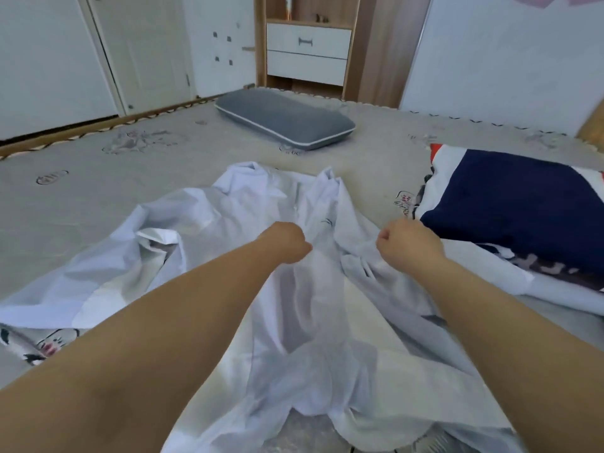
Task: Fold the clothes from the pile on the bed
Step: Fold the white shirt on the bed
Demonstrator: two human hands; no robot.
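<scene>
A bedroom, and the wide grey bed cover (137, 178) with its faint cartoon prints fills the view, a grey pillow (284, 120) lying far up near the head end. Behind it stands a wooden shelf unit (309, 44) with two white drawers, both pushed closed; a couple of small objects sit on the open shelf above them, too small to make out. Down the middle of the bed sprawls the white shirt (304, 289), collar end away from the person, rumpled, one sleeve trailing off to the left. Both bare arms reach out over it. The left hand (287, 241) is curled into a fist at the shirt's front, seemingly bunching fabric, though the fingers are hidden underneath. The right hand (408, 245) is curled too, pinching the shirt's right edge. Just beside it on the right sits a stack of folded clothes (516, 217), a navy piece on top.
</scene>
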